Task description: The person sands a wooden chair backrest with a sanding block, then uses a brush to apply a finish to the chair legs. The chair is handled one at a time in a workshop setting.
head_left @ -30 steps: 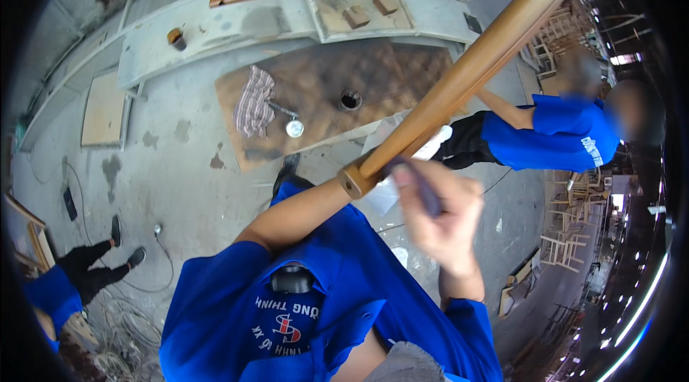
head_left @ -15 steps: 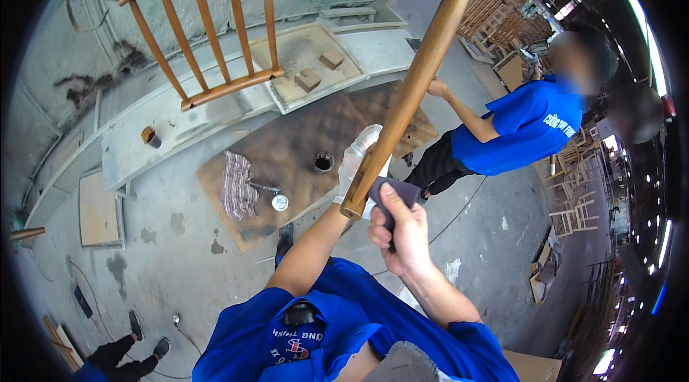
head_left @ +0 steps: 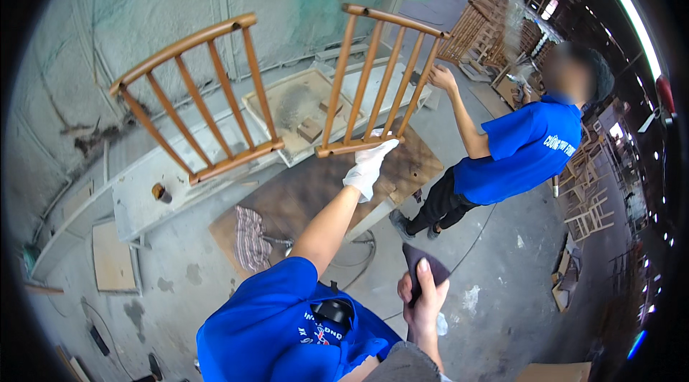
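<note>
L hand point(head_left: 366, 174), white-gloved, was at btm. rail point(head_left: 343, 147) of slatted wd. frame point(head_left: 362, 80); couldn't tell if fingers gripped. R hand point(head_left: 428, 297) pinched dk. pad point(head_left: 414, 261), thumb on top.

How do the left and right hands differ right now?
The left hand wears a white glove; the right hand is bare. The left holds the bottom of a spindled wooden frame, while the right, lower in the picture, grips a dark pad. Both are holding something.
</note>
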A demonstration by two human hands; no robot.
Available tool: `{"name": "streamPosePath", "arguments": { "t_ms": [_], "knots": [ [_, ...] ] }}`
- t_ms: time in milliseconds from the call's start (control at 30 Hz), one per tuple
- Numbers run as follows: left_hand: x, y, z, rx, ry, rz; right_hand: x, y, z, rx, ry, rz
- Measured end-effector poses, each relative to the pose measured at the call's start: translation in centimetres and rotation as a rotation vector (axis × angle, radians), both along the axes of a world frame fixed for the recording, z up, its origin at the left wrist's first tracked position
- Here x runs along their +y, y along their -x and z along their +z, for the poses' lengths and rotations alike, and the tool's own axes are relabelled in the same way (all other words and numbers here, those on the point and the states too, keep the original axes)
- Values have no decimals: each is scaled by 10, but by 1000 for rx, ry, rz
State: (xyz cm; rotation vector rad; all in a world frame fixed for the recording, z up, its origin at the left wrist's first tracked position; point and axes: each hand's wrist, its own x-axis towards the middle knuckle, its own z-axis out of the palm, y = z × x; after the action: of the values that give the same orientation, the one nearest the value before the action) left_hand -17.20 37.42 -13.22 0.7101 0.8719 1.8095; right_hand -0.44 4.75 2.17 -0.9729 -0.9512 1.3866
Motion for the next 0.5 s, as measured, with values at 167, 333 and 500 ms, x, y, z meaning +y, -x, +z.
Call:
{"name": "streamPosePath", "arguments": {
  "t_ms": [167, 333, 500],
  "knots": [
    [88, 21, -18, -315, -82, -293, -10, -20, -40, -32, 85, -283],
    [149, 38, -16, -371, -91, -385, -21, -26, -83, -101, 145, -411],
    [155, 39, -1, -301, -97, -449, 0, -16, -120, -86, 285, -331]
  ]
}}
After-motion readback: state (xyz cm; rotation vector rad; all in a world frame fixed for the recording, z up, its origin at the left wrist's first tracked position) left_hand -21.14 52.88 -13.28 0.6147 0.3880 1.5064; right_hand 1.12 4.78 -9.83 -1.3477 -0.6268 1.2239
